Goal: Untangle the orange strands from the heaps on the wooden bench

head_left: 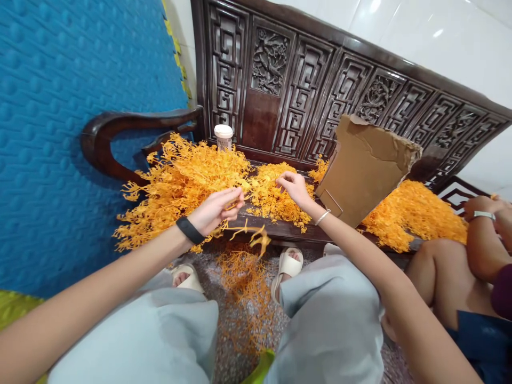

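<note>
My left hand [218, 209] pinches a thin orange plastic sprig [252, 233] that hangs down past the front edge of a dark carved wooden bench [288, 230]. My right hand [293, 186] reaches forward, fingers touching a heap of orange plastic sprigs [274, 200] in the middle of the bench seat. A bigger bundle of orange sprigs [180, 184] lies to the left of my left hand. More orange sprigs [244, 282] are scattered on the speckled floor between my feet.
A torn cardboard sheet [360, 170] stands propped on the bench, with another orange heap [416, 216] behind it. A capped jar [223, 136] stands at the back. Another person's knee [440, 272] and hand [484, 208] are at the right. A blue padded mat [60, 106] covers the left.
</note>
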The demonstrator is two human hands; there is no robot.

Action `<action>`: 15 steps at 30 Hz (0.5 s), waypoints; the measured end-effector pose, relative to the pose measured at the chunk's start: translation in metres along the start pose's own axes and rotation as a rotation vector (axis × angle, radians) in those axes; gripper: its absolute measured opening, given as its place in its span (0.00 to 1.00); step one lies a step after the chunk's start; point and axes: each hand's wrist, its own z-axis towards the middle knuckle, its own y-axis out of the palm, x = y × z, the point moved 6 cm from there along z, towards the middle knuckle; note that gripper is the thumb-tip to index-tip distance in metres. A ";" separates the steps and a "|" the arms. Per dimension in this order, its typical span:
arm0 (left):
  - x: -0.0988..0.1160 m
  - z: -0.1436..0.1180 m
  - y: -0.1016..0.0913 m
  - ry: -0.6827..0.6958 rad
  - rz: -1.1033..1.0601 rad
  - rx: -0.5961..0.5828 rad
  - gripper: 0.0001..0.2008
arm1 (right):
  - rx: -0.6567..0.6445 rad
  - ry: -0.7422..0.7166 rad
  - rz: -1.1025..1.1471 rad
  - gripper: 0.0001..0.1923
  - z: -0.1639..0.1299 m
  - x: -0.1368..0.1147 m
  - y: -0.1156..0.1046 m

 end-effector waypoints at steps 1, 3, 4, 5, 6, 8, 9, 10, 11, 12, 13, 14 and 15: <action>-0.002 0.000 0.003 -0.021 0.027 -0.027 0.10 | 0.016 -0.007 -0.029 0.06 0.001 0.000 -0.001; -0.004 0.001 0.007 -0.060 0.066 -0.059 0.12 | 0.046 -0.033 -0.100 0.06 0.003 -0.002 -0.003; -0.005 0.001 0.009 -0.077 0.079 -0.063 0.13 | 0.061 -0.048 -0.140 0.07 0.004 -0.002 -0.004; -0.006 0.002 0.010 -0.090 0.090 -0.062 0.15 | 0.077 -0.065 -0.179 0.07 0.005 -0.003 -0.004; -0.006 0.002 0.011 -0.098 0.098 -0.057 0.16 | 0.090 -0.081 -0.218 0.07 0.007 -0.004 -0.005; -0.006 0.004 0.013 -0.098 0.106 -0.025 0.18 | 0.110 -0.111 -0.307 0.07 0.010 -0.006 -0.004; -0.005 0.005 0.013 -0.093 0.109 0.000 0.19 | 0.113 -0.122 -0.359 0.07 0.011 -0.006 -0.003; -0.006 0.006 0.012 -0.088 0.113 0.026 0.19 | 0.109 -0.125 -0.413 0.07 0.012 -0.006 -0.001; -0.006 0.007 0.012 -0.085 0.118 0.053 0.18 | 0.098 -0.120 -0.467 0.07 0.014 -0.004 0.001; -0.008 0.008 0.012 -0.085 0.123 0.080 0.18 | 0.082 -0.105 -0.517 0.07 0.015 -0.002 0.003; -0.010 0.009 0.012 -0.090 0.127 0.106 0.17 | 0.066 -0.086 -0.561 0.07 0.017 0.001 0.006; -0.012 0.010 0.012 -0.097 0.127 0.133 0.17 | 0.052 -0.063 -0.599 0.07 0.019 0.005 0.008; -0.014 0.011 0.012 -0.102 0.122 0.160 0.16 | 0.044 -0.040 -0.632 0.07 0.021 0.008 0.010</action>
